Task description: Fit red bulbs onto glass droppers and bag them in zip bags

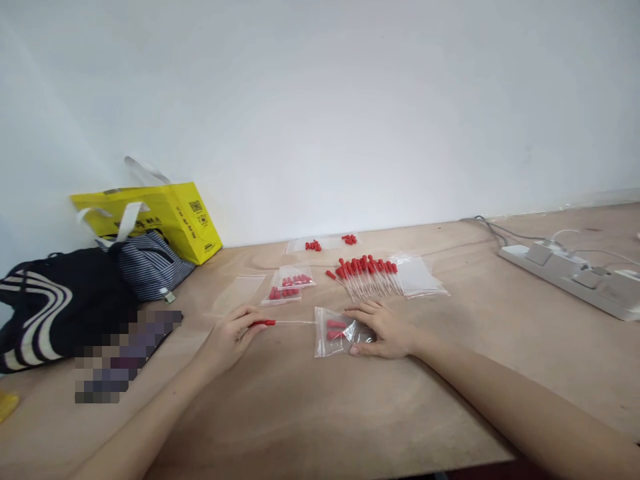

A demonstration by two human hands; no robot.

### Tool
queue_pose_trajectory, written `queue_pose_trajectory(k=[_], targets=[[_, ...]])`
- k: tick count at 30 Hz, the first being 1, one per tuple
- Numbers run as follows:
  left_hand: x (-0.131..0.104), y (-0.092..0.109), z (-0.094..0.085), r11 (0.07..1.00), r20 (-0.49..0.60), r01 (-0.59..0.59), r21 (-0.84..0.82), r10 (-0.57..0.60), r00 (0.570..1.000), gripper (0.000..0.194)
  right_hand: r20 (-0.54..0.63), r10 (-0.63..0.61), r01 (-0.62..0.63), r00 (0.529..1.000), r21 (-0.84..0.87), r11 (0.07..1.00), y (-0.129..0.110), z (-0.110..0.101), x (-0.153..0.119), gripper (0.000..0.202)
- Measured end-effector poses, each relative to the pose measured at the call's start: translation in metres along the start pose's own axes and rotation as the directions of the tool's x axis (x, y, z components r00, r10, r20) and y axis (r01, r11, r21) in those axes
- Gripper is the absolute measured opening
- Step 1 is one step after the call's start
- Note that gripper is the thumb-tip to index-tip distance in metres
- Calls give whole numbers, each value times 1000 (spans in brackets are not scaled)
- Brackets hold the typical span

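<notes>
My left hand (240,330) pinches a dropper (270,323) by its red rubber bulb. Its thin clear tube points right, and the tip reaches the left, zip-edged end of a clear zip bag (323,343) lying on the table. Two red bulbs show inside this bag. Over its right part lies my right hand (380,330), thumb at the near edge and fingers at the far edge, holding it. The fingers hide that end of the bag. Just beyond it is a pile of red-bulbed droppers (367,270), their tubes toward me.
Filled zip bags (295,281) and a flat bag (243,293) lie left of the pile; flat bags (420,275) lie to its right. Loose red bulbs (313,246) rest farther back. Bags (155,220) crowd the left, beside a pixelated object (130,357). A power strip (565,273) stands right.
</notes>
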State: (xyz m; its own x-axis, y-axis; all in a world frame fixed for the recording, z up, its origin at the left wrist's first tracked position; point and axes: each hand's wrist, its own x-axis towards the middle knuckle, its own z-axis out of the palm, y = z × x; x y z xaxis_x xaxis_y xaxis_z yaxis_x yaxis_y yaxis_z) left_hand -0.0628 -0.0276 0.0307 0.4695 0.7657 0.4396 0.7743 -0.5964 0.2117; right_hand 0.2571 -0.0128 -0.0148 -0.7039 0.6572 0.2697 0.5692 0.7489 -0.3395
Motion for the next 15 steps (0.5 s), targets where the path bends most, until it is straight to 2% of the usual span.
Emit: queue_pose_trajectory(k=[5,15], targets=[[-3,-1,-2,1000,5,7,-12,-7,1000,17,-9,2,-2,1000,4,1000,0,0,0,68],[17,15,20,993,77,-72,-96,80,994,21,-7,9,-9,1000,18,1000,-1,-1,0,67]])
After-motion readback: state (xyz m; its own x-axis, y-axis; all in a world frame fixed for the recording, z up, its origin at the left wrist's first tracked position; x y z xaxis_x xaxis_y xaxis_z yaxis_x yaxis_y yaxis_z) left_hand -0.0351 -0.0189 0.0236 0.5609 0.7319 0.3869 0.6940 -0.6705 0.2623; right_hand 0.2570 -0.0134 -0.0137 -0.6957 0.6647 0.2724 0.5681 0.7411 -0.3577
